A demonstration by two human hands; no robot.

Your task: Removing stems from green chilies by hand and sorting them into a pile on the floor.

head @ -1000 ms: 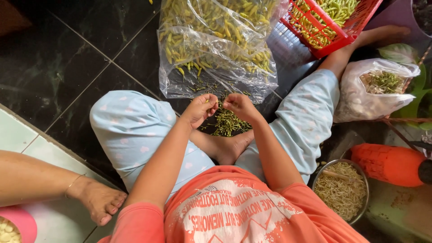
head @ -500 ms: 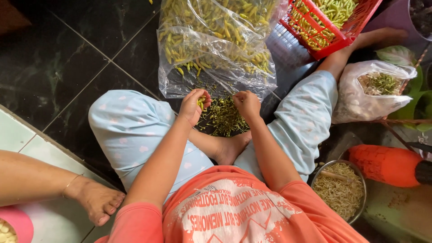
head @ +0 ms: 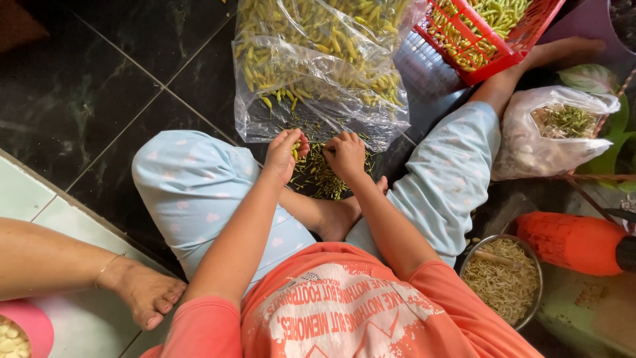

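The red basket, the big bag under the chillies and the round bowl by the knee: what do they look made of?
The red basket looks like moulded plastic: glossy latticed walls. The big bag seems thin clear plastic film, crinkled and shiny, with chillies showing through. The round bowl is probably steel: a thin, grey, reflective rim.

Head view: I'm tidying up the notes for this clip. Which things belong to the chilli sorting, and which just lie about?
In use:
left hand, holding small chillies
right hand, on the chilli pile
clear bag of chillies

Lying about:
red basket
white bag of stems
metal bowl
orange container
another person's foot
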